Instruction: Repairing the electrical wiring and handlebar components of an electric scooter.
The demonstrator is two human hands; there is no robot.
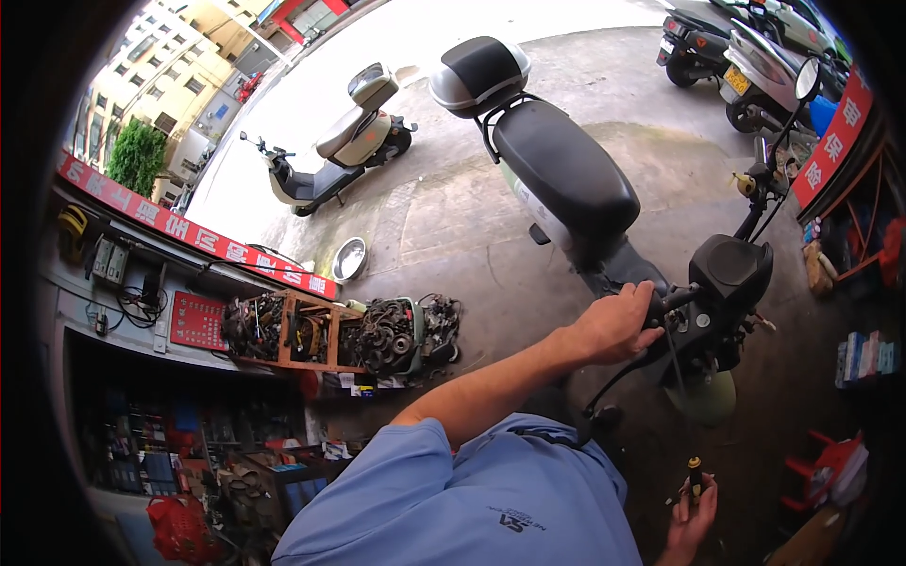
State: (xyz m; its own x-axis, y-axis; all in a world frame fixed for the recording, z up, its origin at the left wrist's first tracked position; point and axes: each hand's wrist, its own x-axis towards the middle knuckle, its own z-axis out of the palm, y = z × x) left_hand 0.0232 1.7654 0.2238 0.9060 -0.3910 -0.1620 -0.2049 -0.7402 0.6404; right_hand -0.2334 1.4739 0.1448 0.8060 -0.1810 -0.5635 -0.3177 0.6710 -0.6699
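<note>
My left hand (pixel 618 325) is wrapped round the near handlebar grip of a parked scooter (pixel 703 325), with the arm stretched across in front of me. This scooter has a long black seat (pixel 566 174) and a silver-and-black top box (pixel 481 75). Its brake lever (pixel 618 382) and a mirror stalk stick out below my left hand. Low on the right, my right hand (pixel 694 514) is closed on a screwdriver (pixel 696 479) with a yellow-and-black handle, held upright. The lower part of the tool is hidden by my fingers.
Another scooter (pixel 344 151) stands outside, with a metal basin (pixel 350 258) nearer. A wooden crate (pixel 302 330) and a heap of metal parts (pixel 392 335) lie left. At the right are a red stool (pixel 821 472) and stacked boxes (pixel 864 360). More scooters (pixel 746 80) stand far right.
</note>
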